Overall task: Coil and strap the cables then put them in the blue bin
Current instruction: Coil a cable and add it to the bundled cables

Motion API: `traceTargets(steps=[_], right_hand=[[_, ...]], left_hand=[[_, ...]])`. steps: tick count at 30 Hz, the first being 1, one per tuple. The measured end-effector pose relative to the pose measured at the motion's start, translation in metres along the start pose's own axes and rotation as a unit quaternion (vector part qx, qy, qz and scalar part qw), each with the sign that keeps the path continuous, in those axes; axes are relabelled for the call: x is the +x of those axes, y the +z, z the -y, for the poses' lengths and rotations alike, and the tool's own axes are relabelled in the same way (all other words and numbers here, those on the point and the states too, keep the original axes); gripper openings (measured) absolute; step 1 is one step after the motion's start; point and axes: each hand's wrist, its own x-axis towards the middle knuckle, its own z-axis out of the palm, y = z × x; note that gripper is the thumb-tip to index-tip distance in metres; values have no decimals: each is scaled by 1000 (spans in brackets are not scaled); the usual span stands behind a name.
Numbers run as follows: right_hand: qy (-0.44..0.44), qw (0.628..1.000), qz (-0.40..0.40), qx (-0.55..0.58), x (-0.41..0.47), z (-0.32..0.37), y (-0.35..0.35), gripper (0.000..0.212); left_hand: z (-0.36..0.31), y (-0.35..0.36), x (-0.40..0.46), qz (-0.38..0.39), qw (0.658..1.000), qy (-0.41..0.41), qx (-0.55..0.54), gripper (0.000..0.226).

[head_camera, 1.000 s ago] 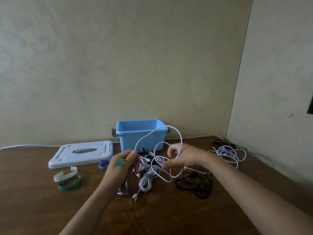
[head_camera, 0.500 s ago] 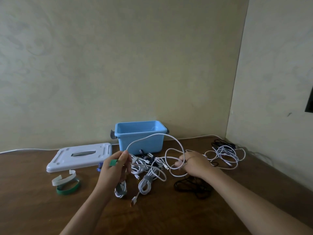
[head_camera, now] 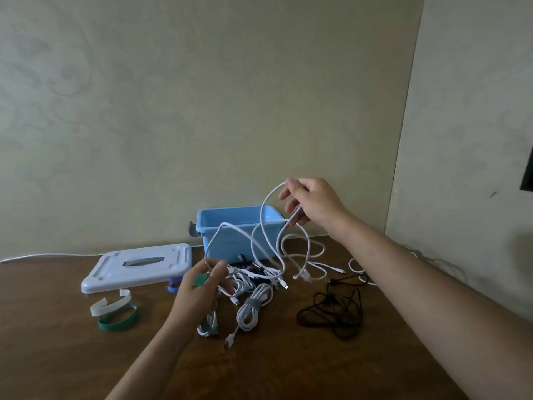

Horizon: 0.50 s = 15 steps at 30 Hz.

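Two bare hands work one long white cable (head_camera: 261,226) in the head view: the right hand (head_camera: 313,204), raised above the open blue plastic bin (head_camera: 230,235) at the far side, pinches it high, and the left hand (head_camera: 202,287), low over the brown wooden table (head_camera: 288,370), pinches its other stretch with a green strap (head_camera: 200,280) tucked in its fingers. Coiling looks barely begun; next, loops must be gathered from the slack sagging between both hands.

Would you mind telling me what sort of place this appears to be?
Probably a plain room corner at home or in an office: a wooden table against bare plastered walls, holding a blue bin and loose cables.
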Motion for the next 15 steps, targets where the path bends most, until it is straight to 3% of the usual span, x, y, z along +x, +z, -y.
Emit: traceTargets(steps=[5, 10, 15], right_hand=[[33, 999, -6, 26, -4, -7, 13, 42], [40, 999, -2, 26, -6, -13, 11, 41], [95, 993, -21, 72, -4, -19, 11, 39]], left_hand=[[0, -7, 4, -9, 999, -17, 30, 13], [-5, -31, 17, -95, 995, -37, 9, 48], [-16, -40, 10, -209, 973, 56, 84, 42]])
